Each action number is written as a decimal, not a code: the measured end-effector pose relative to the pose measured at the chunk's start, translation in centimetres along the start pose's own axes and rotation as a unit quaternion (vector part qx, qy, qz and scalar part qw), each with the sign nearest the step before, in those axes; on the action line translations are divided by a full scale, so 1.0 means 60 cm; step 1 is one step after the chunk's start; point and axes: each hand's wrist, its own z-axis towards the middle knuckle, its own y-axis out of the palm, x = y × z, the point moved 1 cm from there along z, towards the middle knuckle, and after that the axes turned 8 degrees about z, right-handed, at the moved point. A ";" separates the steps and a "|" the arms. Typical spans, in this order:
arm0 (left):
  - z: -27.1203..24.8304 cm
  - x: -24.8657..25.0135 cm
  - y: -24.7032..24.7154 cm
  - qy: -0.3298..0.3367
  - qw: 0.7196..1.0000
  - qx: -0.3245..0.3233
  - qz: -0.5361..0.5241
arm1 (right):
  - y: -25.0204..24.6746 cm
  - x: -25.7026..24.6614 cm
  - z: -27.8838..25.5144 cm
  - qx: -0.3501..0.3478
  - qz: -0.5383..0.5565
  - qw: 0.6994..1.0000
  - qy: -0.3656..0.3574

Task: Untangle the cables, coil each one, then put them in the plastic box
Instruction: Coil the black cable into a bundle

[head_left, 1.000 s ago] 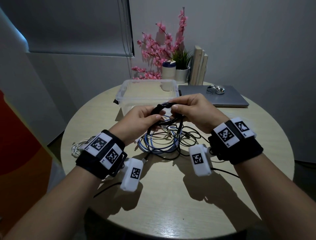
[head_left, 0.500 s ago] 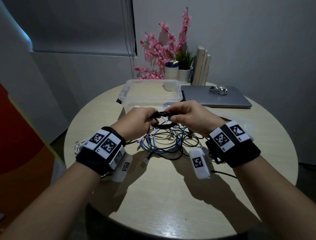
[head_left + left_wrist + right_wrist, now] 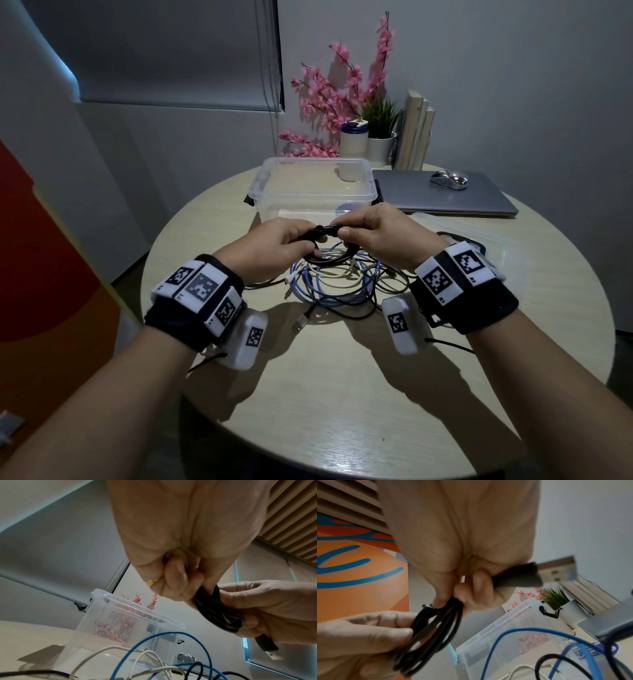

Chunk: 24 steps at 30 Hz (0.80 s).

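Observation:
A coiled black cable [image 3: 329, 251] hangs between both hands above the table. My left hand [image 3: 291, 241] grips the coil's left side, and its fingers curl round the black strands [image 3: 214, 609]. My right hand [image 3: 359, 233] grips the coil's right side [image 3: 436, 626]; the cable's USB plug [image 3: 556, 572] sticks out past its fingers. Below the hands lies a tangle of blue [image 3: 329, 294], white [image 3: 342, 282] and black cables on the table. The clear plastic box [image 3: 267, 181] stands open just beyond the hands.
A closed laptop [image 3: 479, 202] with a mouse [image 3: 449, 179] on it lies at the back right. A clear lid [image 3: 479, 233] rests right of my hands. Pink flowers [image 3: 342, 92], a cup [image 3: 353, 140], a potted plant [image 3: 380, 137] and books [image 3: 416, 133] stand at the table's far edge.
Both hands have sunk a little towards the cable pile and drawn closer together on the black coil. The coil now hangs smaller and tighter between them.

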 end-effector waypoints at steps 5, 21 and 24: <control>0.002 -0.009 0.011 0.005 0.995 0.086 -0.044 | 0.008 -0.002 0.003 0.004 0.026 1.000 -0.016; -0.007 -0.013 0.005 -0.042 0.998 -0.041 0.003 | 0.022 0.004 0.010 0.006 0.067 0.998 -0.001; -0.006 -0.016 0.007 -0.037 0.997 -0.034 0.064 | 0.019 0.003 0.007 -0.024 0.042 0.999 0.014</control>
